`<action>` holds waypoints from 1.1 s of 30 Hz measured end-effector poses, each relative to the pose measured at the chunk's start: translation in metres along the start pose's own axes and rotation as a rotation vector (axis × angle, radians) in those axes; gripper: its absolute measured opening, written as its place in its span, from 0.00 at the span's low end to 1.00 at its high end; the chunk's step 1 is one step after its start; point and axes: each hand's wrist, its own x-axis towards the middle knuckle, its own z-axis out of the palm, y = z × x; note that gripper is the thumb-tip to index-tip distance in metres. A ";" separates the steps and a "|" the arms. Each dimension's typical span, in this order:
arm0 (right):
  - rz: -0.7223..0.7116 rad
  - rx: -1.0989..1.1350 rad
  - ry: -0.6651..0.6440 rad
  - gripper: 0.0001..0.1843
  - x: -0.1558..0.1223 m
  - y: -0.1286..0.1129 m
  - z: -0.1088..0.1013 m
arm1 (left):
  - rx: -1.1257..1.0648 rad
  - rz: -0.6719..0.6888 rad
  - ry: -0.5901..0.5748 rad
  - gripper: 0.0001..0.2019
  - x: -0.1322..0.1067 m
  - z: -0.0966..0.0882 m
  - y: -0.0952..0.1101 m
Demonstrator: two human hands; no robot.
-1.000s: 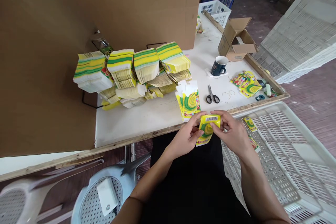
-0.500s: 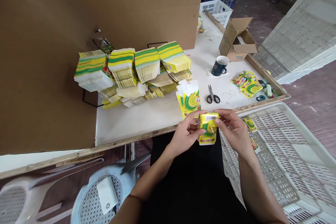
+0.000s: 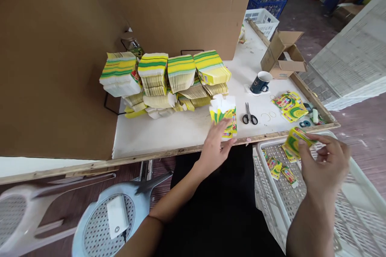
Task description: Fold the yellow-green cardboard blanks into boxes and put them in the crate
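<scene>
My right hand (image 3: 324,164) pinches a small folded yellow-and-green carton (image 3: 297,138) and holds it over the white plastic crate (image 3: 340,213) at my right. Several finished cartons (image 3: 282,166) lie in that crate's near corner. My left hand (image 3: 215,144) reaches, fingers spread, to a small pile of flat cartons (image 3: 224,116) at the table's front edge and touches it. A large heap of flat yellow-green carton blanks (image 3: 169,78) is stacked at the back of the white table (image 3: 169,132).
Scissors (image 3: 249,115), rubber bands, a dark mug (image 3: 261,82), more loose cartons (image 3: 289,105) and a small open cardboard box (image 3: 285,54) lie on the table's right half. A tall cardboard sheet (image 3: 60,56) walls off the left and back. Plastic stools (image 3: 102,221) stand below left.
Both hands were folding one carton together above my lap. Now my right hand has carried it right over the crate, and my left hand has let go and reached forward to the flat pile.
</scene>
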 end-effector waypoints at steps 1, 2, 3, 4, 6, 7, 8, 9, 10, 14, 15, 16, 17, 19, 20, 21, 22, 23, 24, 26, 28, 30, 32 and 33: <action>-0.001 -0.079 -0.007 0.16 0.002 0.003 0.001 | 0.087 -0.024 0.022 0.27 0.002 0.000 -0.005; 0.025 -0.084 -0.062 0.17 0.001 0.004 0.007 | 0.143 -0.054 0.020 0.28 0.004 0.000 -0.010; 0.071 -0.036 -0.137 0.18 -0.002 0.004 0.017 | 0.170 -0.079 0.003 0.30 0.005 0.002 -0.014; 0.116 0.061 -0.255 0.19 -0.006 0.003 0.031 | 0.175 -0.091 -0.022 0.31 0.005 0.004 -0.016; 0.171 0.215 -0.414 0.22 -0.016 -0.001 0.063 | 0.150 -0.079 -0.058 0.31 0.003 0.008 -0.018; 0.203 0.289 -0.457 0.25 -0.020 -0.003 0.079 | 0.137 -0.067 -0.067 0.31 0.002 0.009 -0.018; 0.233 0.345 -0.460 0.27 -0.023 -0.005 0.092 | 0.129 -0.060 -0.073 0.31 0.001 0.009 -0.017; 0.264 0.381 -0.453 0.29 -0.025 -0.006 0.103 | 0.125 -0.058 -0.077 0.31 0.000 0.008 -0.016; 0.289 0.401 -0.444 0.30 -0.026 -0.006 0.111 | 0.125 -0.059 -0.083 0.30 0.001 0.006 -0.015; 0.316 0.348 -0.452 0.28 -0.022 -0.005 0.120 | 0.133 -0.058 -0.098 0.26 0.005 -0.004 -0.016; 0.317 0.342 -0.455 0.27 -0.022 -0.005 0.119 | 0.130 -0.055 -0.093 0.25 0.006 -0.005 -0.017; 0.323 0.358 -0.450 0.27 -0.021 -0.006 0.117 | 0.123 -0.051 -0.081 0.25 0.007 -0.005 -0.018; 0.336 0.396 -0.439 0.26 -0.021 -0.007 0.115 | 0.113 -0.046 -0.063 0.24 0.007 -0.005 -0.020; 0.380 0.502 -0.413 0.25 -0.022 -0.008 0.112 | 0.091 -0.034 -0.021 0.24 0.007 -0.005 -0.023; 0.406 0.551 -0.408 0.25 -0.023 -0.009 0.111 | 0.086 -0.032 -0.006 0.25 0.006 -0.004 -0.025; 0.430 0.591 -0.409 0.25 -0.024 -0.010 0.111 | 0.088 -0.030 0.001 0.25 0.006 -0.004 -0.026; 0.451 0.617 -0.418 0.25 -0.026 -0.010 0.110 | 0.096 -0.031 0.000 0.26 0.006 -0.004 -0.027; 0.467 0.631 -0.433 0.25 -0.027 -0.010 0.110 | 0.107 -0.033 -0.004 0.26 0.006 -0.005 -0.029; 0.478 0.638 -0.443 0.25 -0.029 -0.010 0.110 | 0.120 -0.038 -0.006 0.25 0.006 -0.005 -0.029; 0.491 0.647 -0.450 0.26 -0.031 -0.009 0.110 | 0.134 -0.044 0.002 0.26 0.007 -0.008 -0.030; 0.502 0.661 -0.452 0.27 -0.033 -0.009 0.109 | 0.124 -0.042 0.015 0.27 0.008 -0.010 -0.030; 0.513 0.680 -0.461 0.27 -0.033 -0.010 0.108 | 0.099 -0.030 0.026 0.28 0.008 -0.012 -0.028; 0.521 0.691 -0.475 0.26 -0.034 -0.012 0.108 | 0.051 -0.032 0.035 0.29 0.008 -0.013 -0.025; 0.523 0.694 -0.483 0.26 -0.034 -0.013 0.107 | 0.008 -0.047 0.043 0.29 0.007 -0.012 -0.023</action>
